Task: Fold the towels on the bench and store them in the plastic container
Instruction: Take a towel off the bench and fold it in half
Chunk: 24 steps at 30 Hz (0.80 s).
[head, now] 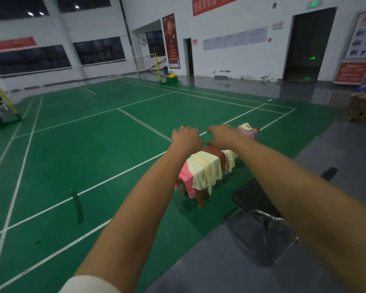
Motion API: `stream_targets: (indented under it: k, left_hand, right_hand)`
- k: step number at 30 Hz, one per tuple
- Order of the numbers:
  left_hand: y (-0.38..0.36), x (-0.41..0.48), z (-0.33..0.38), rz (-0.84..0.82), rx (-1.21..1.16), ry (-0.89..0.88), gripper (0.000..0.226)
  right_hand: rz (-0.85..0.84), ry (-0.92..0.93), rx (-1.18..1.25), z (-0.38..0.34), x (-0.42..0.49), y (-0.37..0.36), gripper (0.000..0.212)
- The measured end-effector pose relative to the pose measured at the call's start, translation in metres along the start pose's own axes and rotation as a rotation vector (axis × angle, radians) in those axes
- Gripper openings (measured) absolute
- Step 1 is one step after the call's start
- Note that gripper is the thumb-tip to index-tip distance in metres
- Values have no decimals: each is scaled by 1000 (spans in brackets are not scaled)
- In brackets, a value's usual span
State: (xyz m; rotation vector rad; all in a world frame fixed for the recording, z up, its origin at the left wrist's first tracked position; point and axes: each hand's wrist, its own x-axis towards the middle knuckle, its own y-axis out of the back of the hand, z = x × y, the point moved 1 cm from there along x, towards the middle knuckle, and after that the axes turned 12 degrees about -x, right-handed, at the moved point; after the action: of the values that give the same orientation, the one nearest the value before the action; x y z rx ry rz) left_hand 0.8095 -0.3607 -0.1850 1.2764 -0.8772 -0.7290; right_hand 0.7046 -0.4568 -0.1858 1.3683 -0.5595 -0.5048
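Observation:
A wooden bench (201, 197) stands on the green court, draped with several towels: a pale yellow towel (205, 168), a pink towel (186, 180) under it and a brown-red towel (215, 153) behind. Further along lies a light pink towel (248, 132) with a cream piece on top. Both my arms stretch forward. My left hand (185, 137) and my right hand (222, 136) hover in front of the bench, fingers loosely curled, holding nothing. The middle of the bench is hidden behind my hands. No plastic container shows.
A black metal-framed chair (262, 218) stands close on the right, beside the bench on grey floor. A wooden stool with clothes (361, 106) sits at far right. Net posts (157, 66) stand at the far end of the court and a dark strip (77, 206) lies on the floor.

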Motion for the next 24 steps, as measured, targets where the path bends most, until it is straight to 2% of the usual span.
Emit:
stream_targets:
  k: [4,12,24]
  left_hand:
    - [-11,89,-28,8,-24,64,44]
    - [-40,282,-86,16,4,66,49]
    - [-78,573,-130,-41,-33,40,47]
  right_hand:
    - [-10,35,-19,7,96,-11,54]
    - [1,96,-51,16,299,-42,60]
    - [-35,38,-5,80,569,-73,59]
